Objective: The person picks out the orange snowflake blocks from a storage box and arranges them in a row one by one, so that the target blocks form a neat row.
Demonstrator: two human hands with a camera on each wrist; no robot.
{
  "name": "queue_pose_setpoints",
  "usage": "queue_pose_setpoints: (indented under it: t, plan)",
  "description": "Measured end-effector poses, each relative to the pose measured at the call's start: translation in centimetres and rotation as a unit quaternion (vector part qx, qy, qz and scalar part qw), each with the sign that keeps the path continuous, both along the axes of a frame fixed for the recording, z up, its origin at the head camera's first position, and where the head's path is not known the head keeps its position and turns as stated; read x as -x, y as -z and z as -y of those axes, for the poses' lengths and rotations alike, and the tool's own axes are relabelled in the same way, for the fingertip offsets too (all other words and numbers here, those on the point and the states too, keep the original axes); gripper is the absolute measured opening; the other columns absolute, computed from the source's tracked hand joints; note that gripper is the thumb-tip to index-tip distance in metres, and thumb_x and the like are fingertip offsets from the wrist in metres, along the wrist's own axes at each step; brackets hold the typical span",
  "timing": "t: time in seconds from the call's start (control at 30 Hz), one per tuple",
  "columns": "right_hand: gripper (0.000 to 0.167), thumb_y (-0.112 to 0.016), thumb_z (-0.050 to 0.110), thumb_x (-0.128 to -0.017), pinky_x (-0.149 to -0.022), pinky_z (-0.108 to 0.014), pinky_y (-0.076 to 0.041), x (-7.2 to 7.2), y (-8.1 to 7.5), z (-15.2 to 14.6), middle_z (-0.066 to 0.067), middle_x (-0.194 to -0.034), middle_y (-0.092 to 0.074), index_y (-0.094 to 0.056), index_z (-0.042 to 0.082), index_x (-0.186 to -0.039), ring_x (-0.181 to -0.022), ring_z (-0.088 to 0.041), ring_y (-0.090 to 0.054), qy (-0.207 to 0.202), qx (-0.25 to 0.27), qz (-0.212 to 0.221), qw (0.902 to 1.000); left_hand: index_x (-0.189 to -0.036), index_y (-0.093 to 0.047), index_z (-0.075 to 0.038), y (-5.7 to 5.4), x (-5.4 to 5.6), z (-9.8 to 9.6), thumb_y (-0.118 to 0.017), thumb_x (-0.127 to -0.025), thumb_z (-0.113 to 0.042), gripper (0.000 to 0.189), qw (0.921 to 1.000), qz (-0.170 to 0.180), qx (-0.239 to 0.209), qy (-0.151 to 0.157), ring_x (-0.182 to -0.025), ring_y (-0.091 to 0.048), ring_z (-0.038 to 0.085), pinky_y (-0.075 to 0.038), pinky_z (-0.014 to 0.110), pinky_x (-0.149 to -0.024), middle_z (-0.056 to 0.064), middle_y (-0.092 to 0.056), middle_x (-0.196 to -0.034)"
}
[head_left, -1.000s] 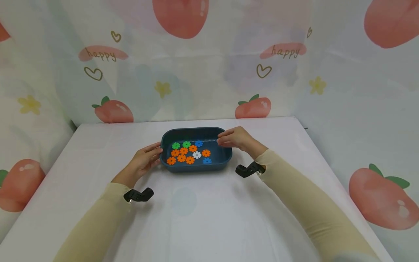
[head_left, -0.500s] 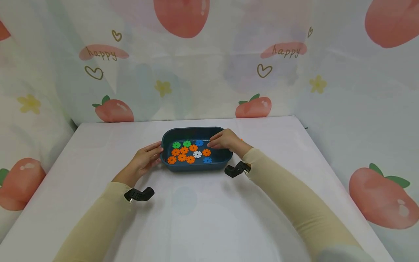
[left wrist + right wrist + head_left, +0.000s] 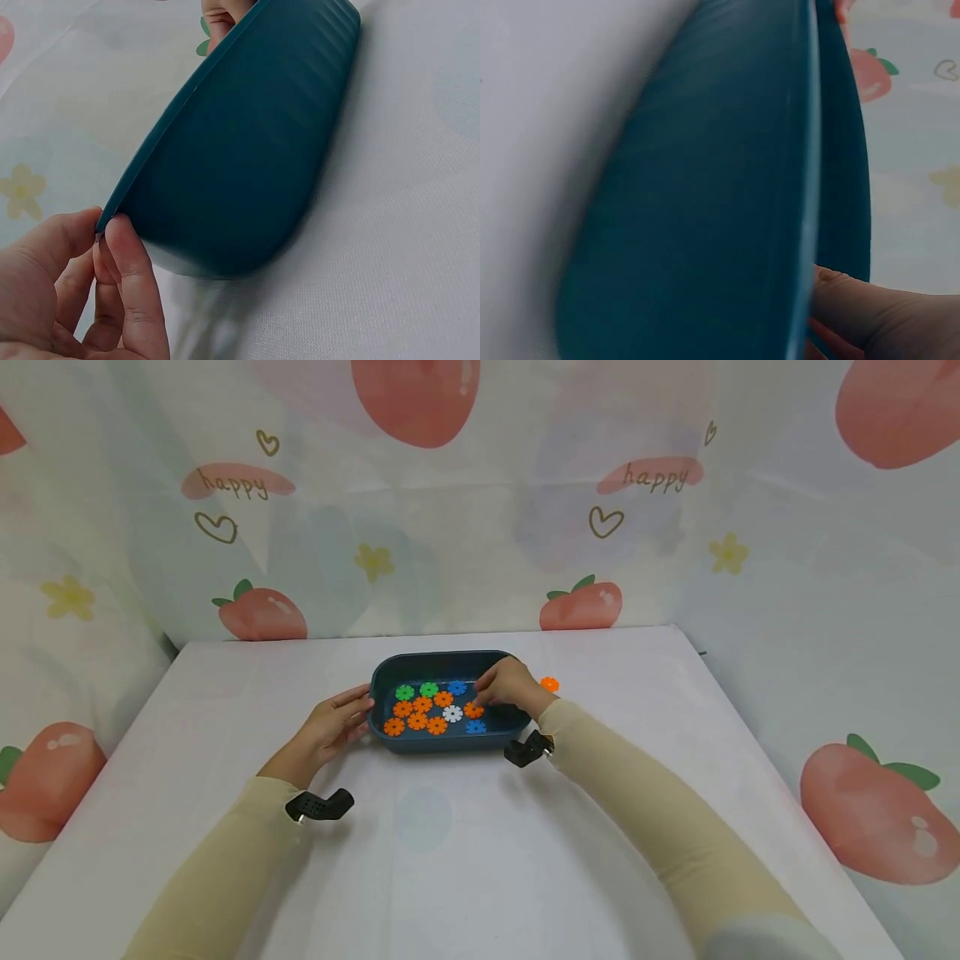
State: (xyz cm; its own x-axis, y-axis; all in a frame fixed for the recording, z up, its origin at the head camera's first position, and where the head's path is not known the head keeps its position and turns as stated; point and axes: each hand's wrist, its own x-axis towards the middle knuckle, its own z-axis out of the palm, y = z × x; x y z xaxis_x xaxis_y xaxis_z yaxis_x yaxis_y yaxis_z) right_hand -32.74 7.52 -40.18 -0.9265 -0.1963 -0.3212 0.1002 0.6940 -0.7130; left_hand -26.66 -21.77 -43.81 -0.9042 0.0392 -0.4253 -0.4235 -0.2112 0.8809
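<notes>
A dark teal plastic tray [image 3: 450, 745] with rounded corners stands on the white table. Flat notched plastic discs like snowflake building pieces lie inside: several orange discs [image 3: 417, 721], two green discs [image 3: 405, 692], two blue discs [image 3: 476, 727] and a white disc [image 3: 452, 714]. My left hand [image 3: 330, 727] pinches the tray's left rim between thumb and fingers, plain in the left wrist view [image 3: 112, 292]. Over the right rim reaches my right hand [image 3: 510, 683], fingertips down at the rightmost orange disc [image 3: 473, 711] in the tray. In the right wrist view the tray wall hides those fingertips.
Another orange disc [image 3: 550, 684] lies outside the tray, just beyond its right end, beside my right wrist. Cloth walls with printed fruit enclose the table [image 3: 450, 877] at the back and both sides. A black strap [image 3: 529, 749] sits at each wrist.
My right hand has moved left and lower into the tray, from its right rim to the rightmost orange disc. This uncovers the orange disc outside. My left hand stays at the rim.
</notes>
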Motion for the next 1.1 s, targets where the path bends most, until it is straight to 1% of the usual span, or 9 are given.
queue_pose_setpoints:
  t: [0.1,0.2,0.33,0.47,0.57,0.7,0.83,1.0,1.1]
  plan:
    - [0.031,-0.078,0.007,-0.083,-0.088,-0.029,-0.056,0.0,0.1,0.2,-0.014,-0.123,-0.066,-0.073,0.002,-0.113,-0.092,-0.021,-0.065,-0.003,-0.022,-0.001,0.9998,-0.148,-0.046,-0.013,0.0,0.0,0.0,-0.063,-0.097,-0.016,0.053,1.0000,0.001,0.003,-0.002,-0.089,-0.065,0.004,-0.056,0.018,-0.072,-0.006,-0.069,-0.110]
    - [0.031,-0.079,0.010,-0.083,-0.087,-0.028,-0.056,-0.1,0.4,0.4,-0.014,-0.121,-0.067,-0.074,0.003,-0.112,-0.090,-0.019,-0.064,0.000,-0.038,-0.006,0.9993,-0.147,-0.047,-0.014,0.1,0.1,-0.1,-0.062,-0.098,-0.016,0.052,1.0000,0.004,0.008,-0.004,-0.094,-0.065,0.005,-0.056,0.018,-0.072,-0.003,-0.067,-0.120]
    - [0.029,-0.081,0.012,-0.082,-0.083,-0.029,-0.056,-0.2,0.9,0.6,-0.013,-0.114,-0.070,-0.075,0.004,-0.109,-0.086,-0.019,-0.064,0.007,-0.054,-0.031,0.9980,-0.147,-0.048,-0.015,0.2,0.1,-0.1,-0.062,-0.098,-0.017,0.051,0.9999,0.005,0.015,-0.003,-0.096,-0.064,0.006,-0.055,0.017,-0.073,0.001,-0.062,-0.130]
    - [0.026,-0.082,0.012,-0.081,-0.080,-0.029,-0.056,-0.3,1.4,0.8,-0.012,-0.108,-0.072,-0.077,0.004,-0.104,-0.084,-0.019,-0.065,0.011,-0.065,-0.055,0.9963,-0.147,-0.048,-0.014,0.2,0.1,-0.1,-0.063,-0.097,-0.017,0.052,0.9999,0.001,0.014,-0.005,-0.093,-0.064,0.005,-0.055,0.017,-0.072,0.001,-0.063,-0.127]
    - [0.025,-0.083,0.013,-0.079,-0.081,-0.030,-0.055,-0.3,1.9,1.1,-0.012,-0.107,-0.072,-0.077,0.004,-0.102,-0.089,-0.020,-0.064,0.016,-0.071,-0.070,0.9949,-0.147,-0.047,-0.014,0.2,0.1,0.0,-0.064,-0.097,-0.017,0.053,0.9999,0.001,0.012,-0.008,-0.091,-0.065,0.004,-0.055,0.017,-0.071,-0.001,-0.064,-0.122]
    - [0.023,-0.085,0.011,-0.077,-0.086,-0.033,-0.054,-0.5,2.4,1.3,-0.012,-0.107,-0.072,-0.078,0.004,-0.098,-0.096,-0.022,-0.061,0.020,-0.077,-0.092,0.9925,-0.147,-0.047,-0.014,0.2,0.1,0.0,-0.063,-0.097,-0.017,0.053,0.9999,0.000,0.015,-0.006,-0.090,-0.065,0.004,-0.055,0.017,-0.071,-0.002,-0.065,-0.119]
    - [0.021,-0.085,0.011,-0.076,-0.089,-0.035,-0.054,-0.4,2.6,1.5,-0.011,-0.104,-0.073,-0.078,0.004,-0.095,-0.097,-0.023,-0.061,0.011,-0.088,-0.111,0.9899,-0.147,-0.047,-0.015,0.1,0.1,0.0,-0.064,-0.097,-0.018,0.053,0.9998,-0.006,0.020,-0.003,-0.090,-0.064,0.003,-0.056,0.017,-0.073,-0.003,-0.065,-0.118]
    - [0.016,-0.084,0.009,-0.077,-0.088,-0.032,-0.055,-0.4,2.7,1.4,-0.008,-0.098,-0.073,-0.077,0.004,-0.091,-0.092,-0.022,-0.061,0.004,-0.089,-0.107,0.9902,-0.148,-0.047,-0.015,0.2,0.1,0.1,-0.063,-0.097,-0.018,0.053,0.9998,-0.003,0.018,-0.001,-0.092,-0.064,0.004,-0.055,0.017,-0.074,-0.001,-0.063,-0.123]
    - [0.012,-0.084,0.008,-0.078,-0.078,-0.027,-0.055,-0.5,2.3,1.4,-0.006,-0.089,-0.073,-0.076,0.005,-0.086,-0.083,-0.020,-0.059,-0.004,-0.093,-0.107,0.9900,-0.148,-0.046,-0.015,0.2,0.1,0.0,-0.063,-0.097,-0.018,0.053,0.9998,-0.003,0.018,-0.001,-0.094,-0.063,0.004,-0.055,0.017,-0.074,0.001,-0.061,-0.128]
